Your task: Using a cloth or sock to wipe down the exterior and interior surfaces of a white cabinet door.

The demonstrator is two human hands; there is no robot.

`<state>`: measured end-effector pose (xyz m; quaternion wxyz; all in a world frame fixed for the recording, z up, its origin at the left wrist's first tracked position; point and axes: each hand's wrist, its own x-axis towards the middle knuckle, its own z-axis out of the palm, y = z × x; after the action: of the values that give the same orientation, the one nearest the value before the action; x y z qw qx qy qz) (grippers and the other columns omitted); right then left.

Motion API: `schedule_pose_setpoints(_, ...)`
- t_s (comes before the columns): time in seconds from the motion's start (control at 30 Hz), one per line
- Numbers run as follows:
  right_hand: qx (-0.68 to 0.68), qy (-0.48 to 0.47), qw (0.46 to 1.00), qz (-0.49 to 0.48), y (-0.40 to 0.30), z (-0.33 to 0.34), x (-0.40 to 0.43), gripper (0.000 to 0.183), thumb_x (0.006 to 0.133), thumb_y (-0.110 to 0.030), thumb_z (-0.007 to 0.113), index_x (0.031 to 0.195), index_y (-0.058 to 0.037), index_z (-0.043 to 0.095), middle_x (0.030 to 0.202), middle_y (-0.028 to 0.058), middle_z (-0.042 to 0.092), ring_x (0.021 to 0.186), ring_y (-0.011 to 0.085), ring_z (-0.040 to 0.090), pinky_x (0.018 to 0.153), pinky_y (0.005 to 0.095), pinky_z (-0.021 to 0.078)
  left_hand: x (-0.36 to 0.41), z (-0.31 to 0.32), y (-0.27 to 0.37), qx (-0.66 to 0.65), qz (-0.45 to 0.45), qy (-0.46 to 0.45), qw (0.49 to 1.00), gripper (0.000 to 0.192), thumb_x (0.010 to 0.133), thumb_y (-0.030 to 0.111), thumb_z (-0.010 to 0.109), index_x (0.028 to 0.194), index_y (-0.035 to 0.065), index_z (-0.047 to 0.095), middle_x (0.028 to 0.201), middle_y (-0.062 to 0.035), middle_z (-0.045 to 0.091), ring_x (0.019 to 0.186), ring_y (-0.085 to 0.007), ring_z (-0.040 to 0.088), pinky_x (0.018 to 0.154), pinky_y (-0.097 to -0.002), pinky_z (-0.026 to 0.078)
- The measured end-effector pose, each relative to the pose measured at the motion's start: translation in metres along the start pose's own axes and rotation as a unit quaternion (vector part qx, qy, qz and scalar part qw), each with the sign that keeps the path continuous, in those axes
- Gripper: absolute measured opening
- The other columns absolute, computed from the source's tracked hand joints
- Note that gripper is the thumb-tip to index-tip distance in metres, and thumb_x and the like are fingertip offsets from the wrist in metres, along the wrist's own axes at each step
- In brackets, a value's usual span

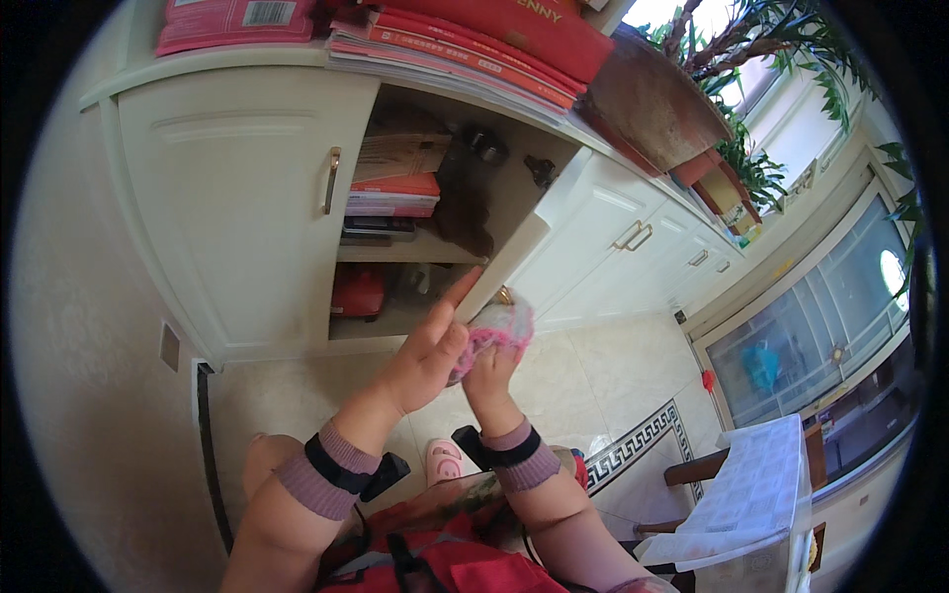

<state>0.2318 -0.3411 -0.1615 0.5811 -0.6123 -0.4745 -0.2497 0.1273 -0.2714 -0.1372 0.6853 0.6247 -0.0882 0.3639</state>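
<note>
An open white cabinet door stands edge-on towards me. My left hand steadies its free edge, with the fingers along the inner face and the thumb on the near side. On the door's outer side, my right hand presses a grey-white cloth with pink edging near the door's metal handle. The cloth covers part of my fingers. Behind the door, the cabinet's upper shelf bears stacked books and dark items that are hard to make out. Below lies a red object.
A shut cabinet door is at left. Red-covered books, a pink package and a large plant pot stand on the cabinet top. At lower right is a table with a white cloth, near a glazed door.
</note>
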Motion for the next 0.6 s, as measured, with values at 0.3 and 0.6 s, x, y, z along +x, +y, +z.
schedule_pose_setpoints(0.3, 0.129, -0.06, 0.982, 0.126, -0.025, -0.01, 0.057, 0.022, 0.09, -0.022, 0.053, 0.097, -0.0012, 0.056, 0.088, 0.0068, 0.06, 0.079, 0.0199, 0.058, 0.07, 0.0319, 0.046, 0.0, 0.001, 0.003, -0.017, 0.015, 0.011, 1.0, 0.078, 0.094, 0.053, 0.041, 0.146, -0.001, 0.019, 0.143, -0.0162, 0.036, 0.132, -0.0221, 0.035, 0.107, -0.0314, 0.026)
schedule_pose_setpoints(0.6, 0.137, -0.11, 0.967, 0.187, -0.041, -0.023, 0.043, 0.032, 0.095, -0.029, 0.05, 0.114, -0.003, 0.053, 0.106, 0.0056, 0.057, 0.098, 0.0133, 0.053, 0.084, 0.0271, 0.0441, 0.0, 0.003, -0.004, 0.02, 0.023, 0.021, 0.999, 0.079, 0.094, 0.055, 0.04, 0.145, -0.0025, 0.02, 0.139, -0.0168, 0.042, 0.13, -0.0244, 0.038, 0.107, -0.0315, 0.026)
